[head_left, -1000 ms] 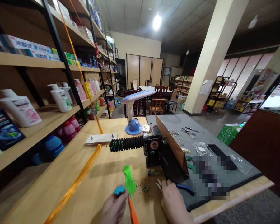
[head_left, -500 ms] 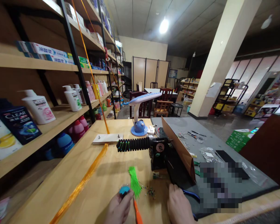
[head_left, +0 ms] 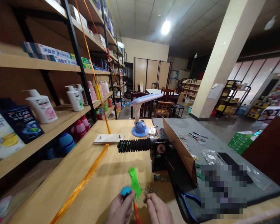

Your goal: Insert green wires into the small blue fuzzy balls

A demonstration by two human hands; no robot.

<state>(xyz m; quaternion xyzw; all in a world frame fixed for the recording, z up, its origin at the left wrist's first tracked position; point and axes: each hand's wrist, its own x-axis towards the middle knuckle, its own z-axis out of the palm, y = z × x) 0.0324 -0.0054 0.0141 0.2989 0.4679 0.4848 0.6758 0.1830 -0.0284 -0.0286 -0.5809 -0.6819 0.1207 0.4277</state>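
My left hand is closed around a small dark piece with a bright blue top, whose kind I cannot make out. Pinched in my right hand are thin metal tweezers, their tips pointing at small beads on the wooden table. Just beyond both hands lies a bundle of bright green strands. An orange, narrow object runs between the hands toward me. To the right of my right hand rest blue-handled pliers.
A black ribbed roller on a small motor stands mid-table, green threads wound on its end. Orange fibres stretch along the left past a white plate. Behind are a blue lamp and an upright cardboard sheet; shelves line the left.
My right hand has moved left from beside the pliers to the beads, and the tweezers now show in its fingers. My left hand stays nearly in place with the blue-topped piece.
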